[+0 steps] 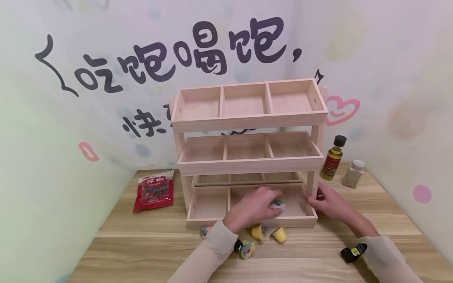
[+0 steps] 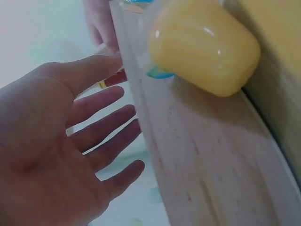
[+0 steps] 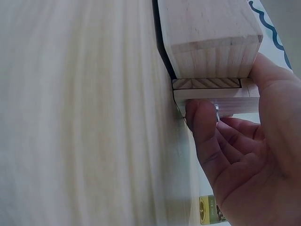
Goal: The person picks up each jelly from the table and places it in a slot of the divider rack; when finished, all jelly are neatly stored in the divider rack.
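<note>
Head cam, far left: a red packet (image 1: 153,192) lies flat on the bench (image 1: 141,251), dark pieces showing through its window.
Wooden rack: pale three-tier rack (image 1: 249,122) stands upright in the middle, each tier split by dividers, wall (image 1: 212,8) with big black lettering behind it.
First cup: small cup (image 1: 203,232) on the bench, mostly tucked behind the left sleeve, so I can't say much about it.
Left hand: left hand (image 1: 254,206) reaches over the bottom tray (image 1: 210,202). Left wrist cam has its palm bare, with fingers spread and apart.
Bench cups: cup with a colourful lid (image 1: 247,250) by the left cuff, then two yellow cups (image 1: 280,235) just in front of the tray.
Tray cup: colourful-lidded cup (image 1: 277,204) sits inside the bottom tray, right at the left fingertips; can't tell if they touch, or which compartment it's in.
Right hand: right hand (image 1: 332,203) grips the rack's lower right corner, per the right wrist cam too.
Far right: dark-capped bottle (image 1: 331,162), then a white-lidded jar (image 1: 354,175), both upright near the wall.
</note>
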Demonstrator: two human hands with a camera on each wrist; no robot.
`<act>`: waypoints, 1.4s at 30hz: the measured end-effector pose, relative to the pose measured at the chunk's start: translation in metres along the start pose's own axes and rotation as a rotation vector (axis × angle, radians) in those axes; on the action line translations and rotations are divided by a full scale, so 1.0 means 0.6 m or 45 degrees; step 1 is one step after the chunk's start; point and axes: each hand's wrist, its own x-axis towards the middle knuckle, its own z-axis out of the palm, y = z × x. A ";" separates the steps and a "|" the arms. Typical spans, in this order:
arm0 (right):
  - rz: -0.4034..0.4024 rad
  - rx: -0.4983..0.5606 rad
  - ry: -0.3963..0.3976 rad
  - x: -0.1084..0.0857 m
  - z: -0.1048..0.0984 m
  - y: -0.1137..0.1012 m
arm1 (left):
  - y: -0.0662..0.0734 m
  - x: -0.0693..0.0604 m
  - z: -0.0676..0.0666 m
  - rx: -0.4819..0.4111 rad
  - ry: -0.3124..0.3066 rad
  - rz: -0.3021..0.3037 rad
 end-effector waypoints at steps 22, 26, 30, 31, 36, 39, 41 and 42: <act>0.032 0.033 -0.025 -0.002 0.000 0.015 | -0.044 -0.103 0.018 -0.500 0.126 0.260; 0.022 0.032 -0.026 -0.001 0.002 0.014 | -0.042 -0.116 0.016 -0.511 0.106 0.249; 0.023 0.030 -0.020 0.000 0.002 0.011 | -0.024 -0.115 0.013 -0.407 0.092 0.293; 0.024 0.026 -0.017 0.001 0.002 0.011 | -0.018 -0.113 0.013 -0.358 0.087 0.307; 0.017 0.025 -0.018 0.002 0.003 0.007 | 0.014 -0.101 0.023 -0.076 0.080 0.316; 0.015 0.033 -0.021 0.002 0.004 0.007 | 0.031 -0.094 0.032 0.010 0.065 0.242; 0.018 0.032 -0.017 0.001 0.005 0.009 | 0.042 -0.089 0.039 0.064 0.058 0.193; 0.020 0.032 -0.017 0.001 0.006 0.010 | 0.047 -0.087 0.043 0.097 0.056 0.176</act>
